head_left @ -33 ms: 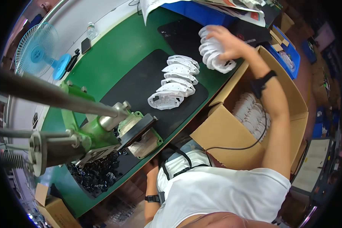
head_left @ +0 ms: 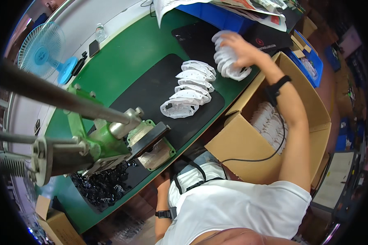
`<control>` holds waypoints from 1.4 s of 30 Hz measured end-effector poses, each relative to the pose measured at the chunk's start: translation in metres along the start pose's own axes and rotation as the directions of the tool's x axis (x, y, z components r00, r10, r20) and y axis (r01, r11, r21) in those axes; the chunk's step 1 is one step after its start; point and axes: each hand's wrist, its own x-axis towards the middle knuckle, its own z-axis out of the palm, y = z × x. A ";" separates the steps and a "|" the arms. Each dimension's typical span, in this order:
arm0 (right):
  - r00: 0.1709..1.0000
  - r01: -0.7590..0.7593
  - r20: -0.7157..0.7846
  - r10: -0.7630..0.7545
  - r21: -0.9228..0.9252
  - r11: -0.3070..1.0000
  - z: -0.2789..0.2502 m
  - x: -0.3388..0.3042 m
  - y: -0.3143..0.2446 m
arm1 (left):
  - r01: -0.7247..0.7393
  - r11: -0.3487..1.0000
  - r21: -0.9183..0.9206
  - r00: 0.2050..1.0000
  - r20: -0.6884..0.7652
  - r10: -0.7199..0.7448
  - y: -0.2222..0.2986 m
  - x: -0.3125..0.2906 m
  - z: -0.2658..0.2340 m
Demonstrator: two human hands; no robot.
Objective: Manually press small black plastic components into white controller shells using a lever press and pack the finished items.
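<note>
Central stack of shells (head_left: 189, 90), lying on a mat (head_left: 145, 87) upon the table (head_left: 114, 57). To the stack's right and slightly behind: a second stack (head_left: 223, 59), with the right hand (head_left: 242, 51) upon it. Behind the central stack: a bin (head_left: 216, 16), partly under papers (head_left: 173, 7). Before it, rightward: an open carton (head_left: 237, 145) holding further shells (head_left: 268, 124). Before it, leftward: the lever press (head_left: 104, 141) and, beyond that, a heap of parts (head_left: 104, 188). Left and behind: a fan (head_left: 41, 55).
</note>
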 end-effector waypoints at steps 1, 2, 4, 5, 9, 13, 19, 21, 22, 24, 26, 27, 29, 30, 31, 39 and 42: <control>0.985 -0.162 0.044 0.165 -0.073 0.984 0.022 0.004 -0.008 | -0.001 1.000 -0.030 1.000 0.018 0.002 -0.001 -0.006 -0.002; 0.985 -0.166 0.038 0.168 -0.059 0.984 0.027 0.007 -0.009 | 0.005 0.999 -0.034 1.000 0.005 -0.005 -0.003 -0.010 -0.002; 0.986 -0.164 0.032 0.165 -0.048 0.985 0.020 0.016 -0.020 | 0.081 0.995 -0.053 0.997 -0.014 -0.082 -0.004 -0.012 0.001; 0.980 -0.172 0.092 0.174 -0.029 0.985 0.015 0.014 -0.027 | 0.082 0.995 -0.056 0.996 -0.018 -0.083 -0.005 -0.010 0.001; 0.976 -0.205 0.071 0.205 -0.018 0.979 0.011 0.004 -0.024 | 0.101 0.991 -0.088 0.995 -0.013 -0.103 0.001 -0.003 0.001; 0.982 -0.190 0.003 0.190 0.042 0.981 -0.012 -0.025 -0.030 | 0.072 0.997 -0.033 0.997 -0.007 -0.072 0.009 -0.003 -0.008; 0.557 -0.484 -0.681 0.476 0.199 0.852 -0.026 -0.129 -0.012 | 0.091 0.995 -0.034 0.995 0.034 -0.090 -0.003 -0.009 -0.002; 0.369 -0.662 -0.597 0.712 0.369 0.652 0.008 -0.210 0.037 | -0.001 1.000 -0.007 1.000 0.004 0.001 -0.016 -0.004 0.008; 0.359 -0.754 -0.420 0.833 0.395 0.524 0.026 -0.231 0.044 | -0.064 0.998 0.023 0.996 -0.058 0.065 -0.020 -0.005 0.009; 0.385 -0.864 -0.127 0.914 0.298 0.405 0.068 -0.272 0.041 | -0.018 0.997 -0.080 0.999 -0.049 0.015 -0.017 -0.007 0.007; 0.493 -0.870 0.109 0.863 0.045 0.492 0.119 -0.304 0.028 | 0.030 0.983 -0.181 0.999 -0.031 -0.036 -0.003 -0.005 0.000; 0.516 -0.829 0.243 0.821 -0.102 0.551 0.144 -0.317 0.022 | 0.036 0.994 -0.105 0.999 -0.006 -0.037 0.010 -0.001 -0.008; 0.525 -0.818 0.317 0.790 -0.071 0.571 0.186 -0.327 0.003 | 0.031 0.999 -0.014 0.999 0.025 -0.031 0.025 0.006 -0.018; 0.515 -0.827 0.323 0.794 -0.059 0.560 0.193 -0.318 -0.012 | 0.024 0.993 0.119 0.999 0.046 -0.030 0.030 0.006 -0.022; 0.435 -0.806 0.471 0.767 -0.176 0.565 0.192 -0.302 -0.028 | 0.019 0.968 0.248 0.997 0.062 -0.036 0.032 0.005 -0.026; 0.151 -0.552 0.832 0.534 -0.377 0.744 0.210 -0.293 -0.022 | 0.099 0.968 0.233 0.978 0.158 -0.138 0.023 0.001 -0.019; 0.331 -0.673 0.685 0.648 -0.310 0.671 0.206 -0.302 -0.029 | 0.087 0.962 0.257 0.982 0.140 -0.126 0.019 0.004 -0.014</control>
